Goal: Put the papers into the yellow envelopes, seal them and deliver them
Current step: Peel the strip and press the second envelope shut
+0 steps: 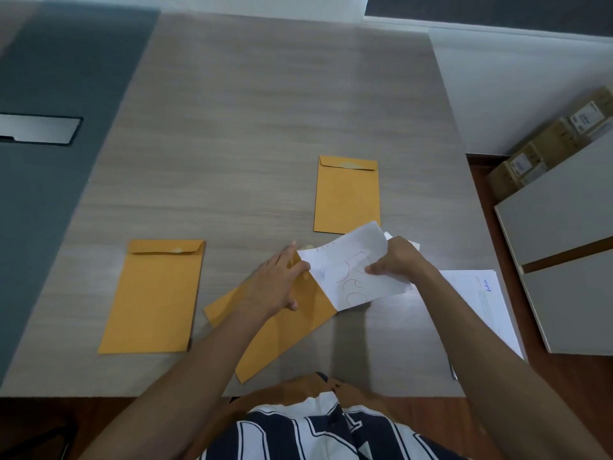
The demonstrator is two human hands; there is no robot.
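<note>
A yellow envelope (298, 323) lies slanted near the table's front edge, its mouth toward the upper right. My left hand (277, 283) grips its open end. My right hand (396, 262) holds a folded white paper (345, 270) with red scribbles, whose lower left part sits in the envelope mouth. Two more yellow envelopes lie flat with flaps folded: one at the left (154, 297), one farther back (346, 195). A stack of white papers (481, 300) rests on the table under my right forearm.
The wooden table (248, 127) has a grey strip (49, 161) along its left side with a metal cable hatch (36, 129). To the right stand a grey cabinet (564, 254) and cardboard boxes (547, 144) by the white wall.
</note>
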